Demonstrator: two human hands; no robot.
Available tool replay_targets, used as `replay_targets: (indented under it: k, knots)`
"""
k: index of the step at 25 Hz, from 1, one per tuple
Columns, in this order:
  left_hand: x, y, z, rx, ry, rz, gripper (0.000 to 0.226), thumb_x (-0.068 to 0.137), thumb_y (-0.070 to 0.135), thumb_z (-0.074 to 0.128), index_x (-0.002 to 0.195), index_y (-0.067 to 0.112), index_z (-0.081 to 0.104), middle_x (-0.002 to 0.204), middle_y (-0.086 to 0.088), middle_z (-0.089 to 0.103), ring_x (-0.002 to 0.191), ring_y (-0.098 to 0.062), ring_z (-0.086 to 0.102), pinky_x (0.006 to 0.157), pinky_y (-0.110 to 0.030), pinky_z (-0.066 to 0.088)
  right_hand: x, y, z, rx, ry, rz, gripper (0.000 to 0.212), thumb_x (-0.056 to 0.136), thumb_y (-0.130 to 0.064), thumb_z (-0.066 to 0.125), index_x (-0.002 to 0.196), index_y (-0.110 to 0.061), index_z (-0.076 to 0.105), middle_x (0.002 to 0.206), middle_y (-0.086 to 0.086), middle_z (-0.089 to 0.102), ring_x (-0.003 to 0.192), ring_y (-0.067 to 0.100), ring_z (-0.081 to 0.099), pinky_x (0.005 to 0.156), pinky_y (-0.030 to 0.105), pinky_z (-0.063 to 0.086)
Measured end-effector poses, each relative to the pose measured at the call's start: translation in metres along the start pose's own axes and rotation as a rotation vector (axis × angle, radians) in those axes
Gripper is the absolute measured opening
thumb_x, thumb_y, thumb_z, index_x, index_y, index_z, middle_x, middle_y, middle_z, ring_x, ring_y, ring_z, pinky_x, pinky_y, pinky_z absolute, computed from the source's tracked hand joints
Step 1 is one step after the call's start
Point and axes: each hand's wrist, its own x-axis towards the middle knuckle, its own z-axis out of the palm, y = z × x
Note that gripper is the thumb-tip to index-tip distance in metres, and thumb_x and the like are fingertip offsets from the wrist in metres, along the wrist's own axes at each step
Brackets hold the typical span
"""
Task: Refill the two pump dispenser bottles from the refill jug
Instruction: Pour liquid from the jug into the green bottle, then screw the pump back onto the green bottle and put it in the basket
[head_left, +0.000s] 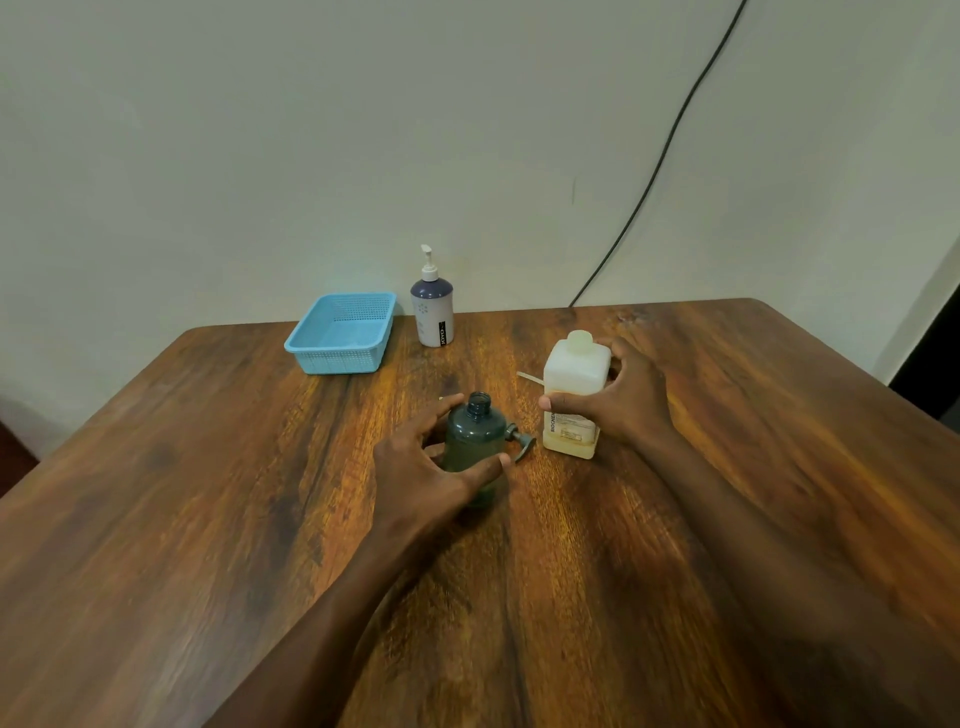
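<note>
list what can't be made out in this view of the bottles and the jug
- Head view: the fill level of the dark green translucent bottle, open-necked, is covered by the left hand.
- The label on the white square refill jug is too small and partly under the right hand.
- The small print on the white-and-navy pump bottle is too small to read.

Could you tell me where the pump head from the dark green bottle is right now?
The pump head lies on the table between the dark green bottle and the refill jug, near the centre.
</note>
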Motion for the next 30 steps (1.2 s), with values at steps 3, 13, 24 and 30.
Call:
replay_targets:
  k: [3, 13, 24, 30]
  knots:
    - [0.000, -0.003, 0.001, 0.015, -0.006, -0.003, 0.091, 0.058, 0.066, 0.084, 0.140, 0.035, 0.058, 0.134, 0.012, 0.065, 0.118, -0.005, 0.063, 0.087, -0.015, 0.054, 0.002, 0.000, 0.004, 0.026, 0.002, -0.011, 0.099, 0.049, -0.052, 0.100, 0.132, -0.024, 0.056, 0.123, -0.005, 0.065, 0.108, 0.015, 0.063, 0.079, 0.035, 0.061]
    - [0.001, -0.001, 0.011, 0.018, -0.008, -0.016, 0.085, 0.063, 0.043, 0.094, 0.139, 0.032, 0.058, 0.136, 0.008, 0.063, 0.118, -0.006, 0.059, 0.081, -0.002, 0.048, 0.000, -0.001, 0.001, 0.060, -0.060, 0.015, 0.101, 0.059, -0.045, 0.098, 0.143, -0.025, 0.047, 0.136, -0.001, 0.059, 0.109, 0.010, 0.054, 0.067, 0.011, 0.043]
    - [-0.002, -0.007, -0.004, 0.007, 0.049, -0.036, 0.086, 0.059, 0.052, 0.091, 0.137, 0.035, 0.059, 0.132, 0.010, 0.067, 0.115, -0.003, 0.064, 0.089, -0.022, 0.057, -0.034, -0.068, 0.017, 0.018, 0.113, -0.549, 0.033, 0.086, -0.023, 0.082, 0.117, -0.016, 0.072, 0.112, -0.001, 0.074, 0.100, 0.012, 0.068, 0.086, 0.030, 0.059]
    - [-0.001, -0.021, -0.025, 0.007, 0.111, -0.093, 0.086, 0.060, 0.043, 0.096, 0.137, 0.033, 0.061, 0.129, 0.016, 0.066, 0.112, 0.001, 0.063, 0.084, -0.011, 0.055, -0.043, -0.070, 0.075, -0.472, -0.391, -0.172, 0.049, 0.091, -0.021, 0.076, 0.137, -0.015, 0.059, 0.128, 0.007, 0.067, 0.109, 0.023, 0.067, 0.084, 0.027, 0.055]
